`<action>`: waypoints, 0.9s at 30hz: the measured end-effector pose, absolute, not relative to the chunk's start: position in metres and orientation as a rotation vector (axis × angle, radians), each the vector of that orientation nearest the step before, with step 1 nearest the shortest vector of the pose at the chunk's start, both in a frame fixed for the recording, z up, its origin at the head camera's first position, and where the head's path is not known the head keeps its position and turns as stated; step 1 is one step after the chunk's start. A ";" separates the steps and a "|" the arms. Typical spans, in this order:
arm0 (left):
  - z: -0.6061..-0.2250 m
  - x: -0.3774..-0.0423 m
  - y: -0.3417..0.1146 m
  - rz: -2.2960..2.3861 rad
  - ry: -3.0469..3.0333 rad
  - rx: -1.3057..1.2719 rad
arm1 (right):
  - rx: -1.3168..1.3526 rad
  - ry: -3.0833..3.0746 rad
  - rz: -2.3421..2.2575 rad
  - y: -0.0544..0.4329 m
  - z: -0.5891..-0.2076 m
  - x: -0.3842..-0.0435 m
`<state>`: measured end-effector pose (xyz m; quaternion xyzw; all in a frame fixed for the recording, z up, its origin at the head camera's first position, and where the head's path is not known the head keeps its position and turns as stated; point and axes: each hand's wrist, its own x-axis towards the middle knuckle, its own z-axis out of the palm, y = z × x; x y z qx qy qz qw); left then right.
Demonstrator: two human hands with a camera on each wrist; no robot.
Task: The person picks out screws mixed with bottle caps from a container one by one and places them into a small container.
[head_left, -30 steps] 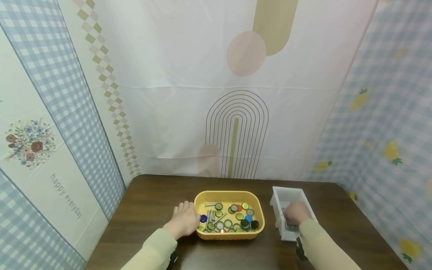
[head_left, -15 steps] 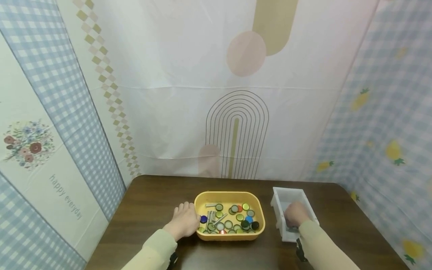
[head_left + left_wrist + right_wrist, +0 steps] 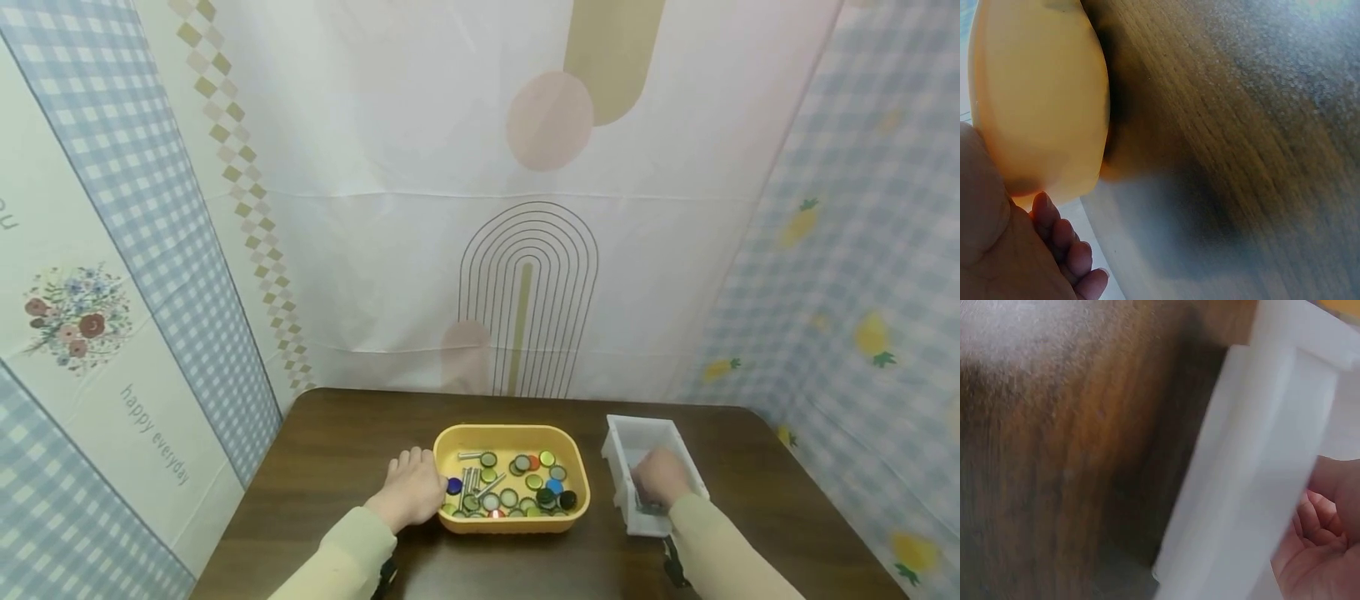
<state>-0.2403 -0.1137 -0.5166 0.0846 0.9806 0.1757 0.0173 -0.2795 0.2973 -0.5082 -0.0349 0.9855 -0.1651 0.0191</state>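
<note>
A yellow basin [image 3: 512, 525] stands mid-table, with bottle caps [image 3: 534, 482] and metal bolts [image 3: 470, 481] lying in it. My left hand [image 3: 408, 489] holds the basin's left side; the thumb side overlaps the rim, and several curled fingertips [image 3: 1063, 232] show by the outer wall in the left wrist view. On the right, my right hand [image 3: 662, 477] reaches down into a white plastic bin [image 3: 617, 467]. Its fingers are curled in the right wrist view, but the bin's wall hides the fingertips. Small greyish metal pieces [image 3: 647, 505] lie under the hand, too hidden to identify.
Both containers stand on a dark brown wooden table [image 3: 337, 433], with a strip of tabletop between them. A patterned white cloth [image 3: 375, 275] hangs behind the back edge. Checked cloths hang at the left and right.
The right hand shifts very slightly within the white bin. My left hand stays at the basin, and the caps and bolts in it lie as before. The head view sways a little.
</note>
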 end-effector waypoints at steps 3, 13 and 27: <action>-0.515 -0.240 -0.113 0.550 3.035 0.259 | 0.109 3.009 -0.757 0.299 -0.499 -0.282; -0.513 -0.239 -0.114 0.553 3.030 0.257 | 0.303 2.569 -1.701 0.266 -0.445 -0.294; -0.516 -0.241 -0.112 0.544 3.030 0.232 | 0.184 2.408 -1.568 0.182 -0.440 -0.285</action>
